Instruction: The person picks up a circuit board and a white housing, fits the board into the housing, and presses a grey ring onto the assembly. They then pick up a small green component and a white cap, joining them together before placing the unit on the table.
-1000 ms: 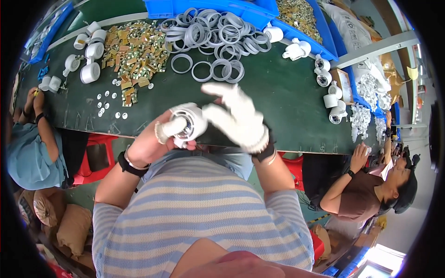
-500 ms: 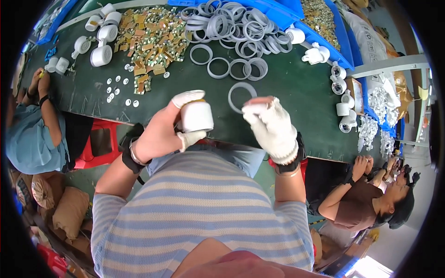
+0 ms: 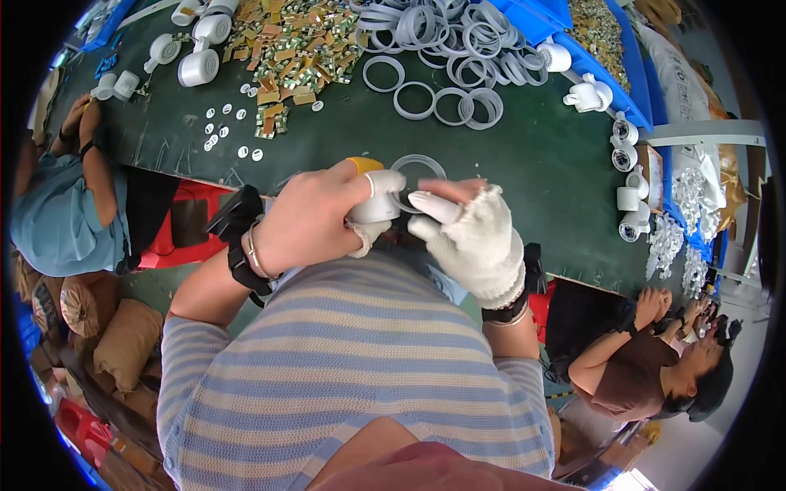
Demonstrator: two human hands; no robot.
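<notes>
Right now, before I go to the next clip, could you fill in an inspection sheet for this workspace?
Surface: green tabletop, scratch marks near its front edge.
Job's things: white cylindrical housing, held; single grey ring beside it, contact unclear.
Clutter: heaped grey rings, piled small boards, scattered white discs.
Hands: left hand gripping the housing; right hand close to the single ring, fingers blurred, grip unclear.
Cables: nothing clearly seen.
Surroundings: blue bin at the far side, red stool on the left, co-workers both sides.

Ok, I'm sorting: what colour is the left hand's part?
The part is white, clearest in the head view.
</notes>
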